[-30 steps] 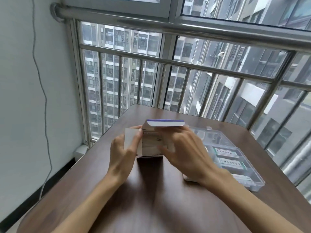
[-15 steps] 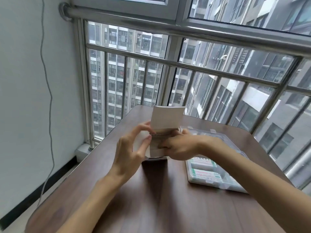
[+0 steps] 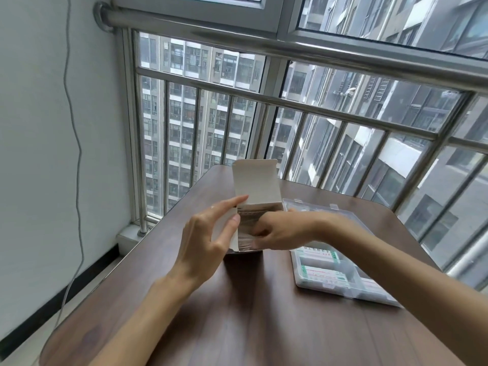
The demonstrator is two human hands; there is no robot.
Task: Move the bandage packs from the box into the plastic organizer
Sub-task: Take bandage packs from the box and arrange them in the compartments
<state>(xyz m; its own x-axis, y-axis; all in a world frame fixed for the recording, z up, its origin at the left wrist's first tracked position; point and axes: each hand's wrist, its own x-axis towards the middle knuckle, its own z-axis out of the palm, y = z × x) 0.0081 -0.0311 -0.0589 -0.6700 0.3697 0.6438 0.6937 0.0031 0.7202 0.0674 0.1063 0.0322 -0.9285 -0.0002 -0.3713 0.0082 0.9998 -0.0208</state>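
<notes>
A white cardboard box stands on the brown table with its lid flap raised. Stacked bandage packs show edge-on in its open top. My left hand holds the box's left side flap, fingers nearly straight, thumb against the flap. My right hand reaches into the box, its curled fingers pinching the packs. The clear plastic organizer lies to the right, with two green-and-white bandage packs in its near compartments.
A steel railing and window run along the table's far edge. A grey wall with a hanging cable is at the left. The organizer's open clear lid lies behind my right wrist.
The box's lid flap has swung from closed to fully upright. My right hand has moved from the box top into its opening, onto the packs. The camera has shifted.
</notes>
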